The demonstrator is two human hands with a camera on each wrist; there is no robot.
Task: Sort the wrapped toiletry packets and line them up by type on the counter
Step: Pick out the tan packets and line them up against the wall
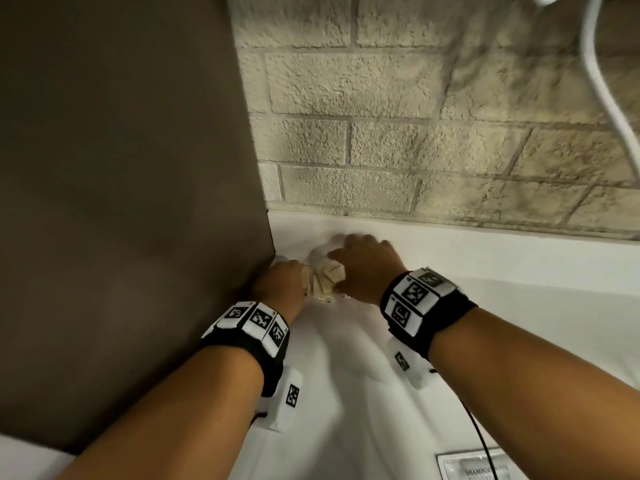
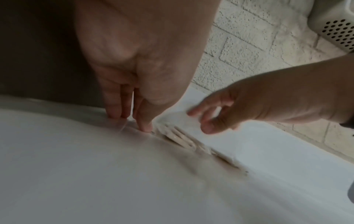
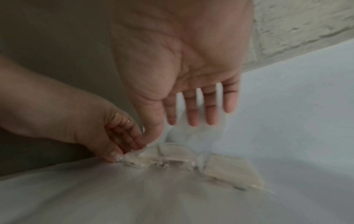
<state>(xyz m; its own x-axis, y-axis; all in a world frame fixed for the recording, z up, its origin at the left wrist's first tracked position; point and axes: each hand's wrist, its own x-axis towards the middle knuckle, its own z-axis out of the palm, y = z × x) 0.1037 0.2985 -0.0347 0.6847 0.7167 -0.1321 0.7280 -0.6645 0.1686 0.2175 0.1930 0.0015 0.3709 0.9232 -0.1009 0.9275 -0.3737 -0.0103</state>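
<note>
Several beige toiletry packets in clear wrappers lie bunched in the counter's back left corner, between my two hands. My left hand is beside the dark wall panel. In the right wrist view it pinches the crinkled clear wrapper edge of the packets. My right hand hovers over the far side of the bunch, its fingers straight and spread and its palm empty. The left wrist view shows the packets edge-on beside my left fingertips. The pictures are blurred.
A dark panel closes the left side and a brick wall the back. A silver shampoo sachet lies on the white counter at the near right. A white cord hangs at the right, and a perforated white basket stands by the wall.
</note>
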